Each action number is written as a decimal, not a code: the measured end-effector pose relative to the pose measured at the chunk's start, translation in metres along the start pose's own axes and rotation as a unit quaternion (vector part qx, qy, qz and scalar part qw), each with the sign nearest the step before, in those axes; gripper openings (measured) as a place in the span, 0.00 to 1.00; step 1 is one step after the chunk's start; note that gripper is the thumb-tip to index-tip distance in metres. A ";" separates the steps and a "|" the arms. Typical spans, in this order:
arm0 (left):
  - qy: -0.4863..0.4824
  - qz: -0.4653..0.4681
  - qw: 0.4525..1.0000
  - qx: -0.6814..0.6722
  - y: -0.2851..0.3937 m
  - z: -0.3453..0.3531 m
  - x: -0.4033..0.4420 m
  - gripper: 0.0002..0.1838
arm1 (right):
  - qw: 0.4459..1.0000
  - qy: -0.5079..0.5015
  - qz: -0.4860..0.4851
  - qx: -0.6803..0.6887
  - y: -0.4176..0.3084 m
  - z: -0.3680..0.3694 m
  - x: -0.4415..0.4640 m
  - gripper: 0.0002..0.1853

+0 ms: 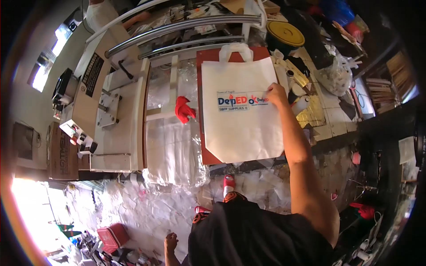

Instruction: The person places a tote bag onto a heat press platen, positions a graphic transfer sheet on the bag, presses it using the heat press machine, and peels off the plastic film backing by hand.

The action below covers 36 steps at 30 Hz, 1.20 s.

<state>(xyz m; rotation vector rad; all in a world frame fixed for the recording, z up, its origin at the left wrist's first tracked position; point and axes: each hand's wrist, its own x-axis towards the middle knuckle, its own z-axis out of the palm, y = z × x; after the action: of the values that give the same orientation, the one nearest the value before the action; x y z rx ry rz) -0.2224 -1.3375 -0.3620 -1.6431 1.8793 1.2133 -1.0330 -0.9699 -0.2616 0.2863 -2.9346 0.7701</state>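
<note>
A white tote bag with short handles lies flat on a red-brown board. Printed across it is a blue and red DepED logo, with a faint rectangular outline of clear film around it. At the right end of the print, my right hand pinches the film's upper corner, as far as I can see. My left hand hangs low beside my body, away from the table, fingers loosely curled and apart with nothing visible in them.
A heat press machine stands left, with metal rails at the back. A red cloth lies on a frame beside plastic-wrapped stock. A yellow-lidded tub stands behind. Scraps litter the floor. Another person is at the back left.
</note>
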 end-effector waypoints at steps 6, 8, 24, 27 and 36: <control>-0.021 0.002 1.000 -0.018 -0.005 0.018 -0.003 0.23 | 0.995 0.063 -0.068 -0.041 -0.013 0.009 -0.012 0.10; -0.015 0.014 1.000 -0.018 -0.006 0.021 -0.002 0.23 | 0.977 0.124 -0.168 -0.044 -0.072 0.006 -0.077 0.13; -0.041 0.245 0.969 -0.014 -0.105 0.010 0.091 0.15 | 0.911 -0.151 -0.002 0.384 -0.108 -0.037 -0.326 0.14; -0.109 -0.034 0.980 -0.163 -0.102 0.003 0.062 0.17 | 0.977 0.039 0.055 0.204 -0.028 -0.056 -0.283 0.17; -0.047 -0.111 0.957 -0.265 -0.169 0.016 0.005 0.17 | 0.976 0.019 0.174 0.128 0.011 -0.084 -0.215 0.32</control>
<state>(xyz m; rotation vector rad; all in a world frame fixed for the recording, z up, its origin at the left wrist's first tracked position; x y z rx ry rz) -0.0707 -1.3200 -0.4361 -1.9482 1.3314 1.7588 -0.8216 -0.8847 -0.2234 -0.2337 -2.8806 1.1873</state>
